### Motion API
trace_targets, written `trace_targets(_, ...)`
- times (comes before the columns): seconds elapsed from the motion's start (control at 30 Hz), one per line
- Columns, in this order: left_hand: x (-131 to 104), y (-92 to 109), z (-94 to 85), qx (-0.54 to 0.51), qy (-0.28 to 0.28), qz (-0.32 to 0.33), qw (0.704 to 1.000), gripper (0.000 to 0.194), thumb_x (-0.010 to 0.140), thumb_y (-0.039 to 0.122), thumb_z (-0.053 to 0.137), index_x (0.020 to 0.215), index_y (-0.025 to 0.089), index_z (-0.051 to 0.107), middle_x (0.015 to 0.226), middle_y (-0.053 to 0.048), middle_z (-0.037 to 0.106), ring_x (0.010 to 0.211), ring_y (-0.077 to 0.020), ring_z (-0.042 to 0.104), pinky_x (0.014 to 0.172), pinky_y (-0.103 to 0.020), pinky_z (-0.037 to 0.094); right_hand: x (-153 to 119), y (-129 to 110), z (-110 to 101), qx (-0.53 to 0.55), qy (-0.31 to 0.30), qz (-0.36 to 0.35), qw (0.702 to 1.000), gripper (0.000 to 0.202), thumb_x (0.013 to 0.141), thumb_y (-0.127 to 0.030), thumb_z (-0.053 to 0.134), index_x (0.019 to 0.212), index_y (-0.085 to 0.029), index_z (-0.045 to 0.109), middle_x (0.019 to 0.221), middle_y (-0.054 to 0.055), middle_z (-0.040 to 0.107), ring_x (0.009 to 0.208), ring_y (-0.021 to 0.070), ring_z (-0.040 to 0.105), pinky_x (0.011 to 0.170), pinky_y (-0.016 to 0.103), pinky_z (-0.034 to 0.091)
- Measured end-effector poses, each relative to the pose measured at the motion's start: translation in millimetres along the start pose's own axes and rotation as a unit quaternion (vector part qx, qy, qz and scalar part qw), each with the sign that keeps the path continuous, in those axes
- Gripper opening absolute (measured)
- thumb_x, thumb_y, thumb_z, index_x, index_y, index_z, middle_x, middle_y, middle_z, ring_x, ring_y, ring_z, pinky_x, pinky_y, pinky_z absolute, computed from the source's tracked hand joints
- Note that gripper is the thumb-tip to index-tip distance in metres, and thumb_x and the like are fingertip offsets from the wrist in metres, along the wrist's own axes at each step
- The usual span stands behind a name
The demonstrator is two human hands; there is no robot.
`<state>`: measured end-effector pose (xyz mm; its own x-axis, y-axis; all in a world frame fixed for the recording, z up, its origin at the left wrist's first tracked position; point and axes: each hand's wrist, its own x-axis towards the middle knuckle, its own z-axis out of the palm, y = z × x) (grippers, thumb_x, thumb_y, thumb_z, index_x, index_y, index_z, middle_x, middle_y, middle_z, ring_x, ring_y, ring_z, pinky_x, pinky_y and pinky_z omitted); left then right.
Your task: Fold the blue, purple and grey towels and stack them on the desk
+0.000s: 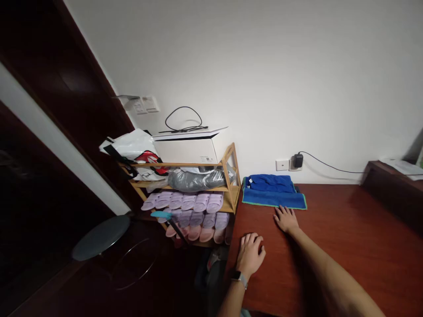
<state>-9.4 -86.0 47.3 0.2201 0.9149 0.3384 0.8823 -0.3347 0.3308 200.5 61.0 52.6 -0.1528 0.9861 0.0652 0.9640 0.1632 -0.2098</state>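
On the reddish-brown desk (330, 229) lies a blue towel (274, 199) with a green edge, against the wall side. A darker blue folded cloth (271, 182) with a small white tag rests on it. Just in front of the towel, my right hand (286, 219) lies palm down with its fingers spread, fingertips close to the green edge; whether they touch it I cannot tell. My left hand (250, 254), a watch on its wrist, rests near the desk's left edge with fingers loosely bent and apart. Neither hand holds anything.
Left of the desk stands a wooden rack (228, 176) with several slippers (189, 201), a white box (188, 149) and a plastic bag (134, 147). A round stool (102, 237) stands lower left. A black adapter (298, 160) is plugged into the wall, its cord running right.
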Motion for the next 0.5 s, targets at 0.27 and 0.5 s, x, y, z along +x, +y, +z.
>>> trace_targets(0.27, 2, -2, 4.0, -0.008, 0.008, 0.0, 1.0, 0.027, 0.09, 0.015, 0.06, 0.114, 0.026, 0.067, 0.116, -0.004, 0.067, 0.115, -0.025, 0.057, 0.102, -0.043, 0.043, -135, -28, 20, 0.013, 0.098, -0.14, 0.985, 0.044, 0.1, -0.022, 0.04, 0.137, -0.022, 0.065, 0.119, 0.013, 0.071, 0.109, 0.0275, 0.063, 0.1, 0.041, 0.044)
trace_targets(0.5, 4, -1, 0.5, 0.002, 0.019, 0.004, 1.0, 0.024, 0.096, 0.015, 0.055, 0.114, 0.022, 0.07, 0.114, -0.006, 0.071, 0.111, -0.0248, 0.061, 0.099, -0.042, 0.045, -210, 6, 5, 0.099, 0.093, -0.149, 0.98, 0.039, 0.097, -0.04, 0.058, 0.131, -0.027, 0.069, 0.136, 0.011, 0.067, 0.124, 0.0306, 0.061, 0.106, 0.047, 0.048)
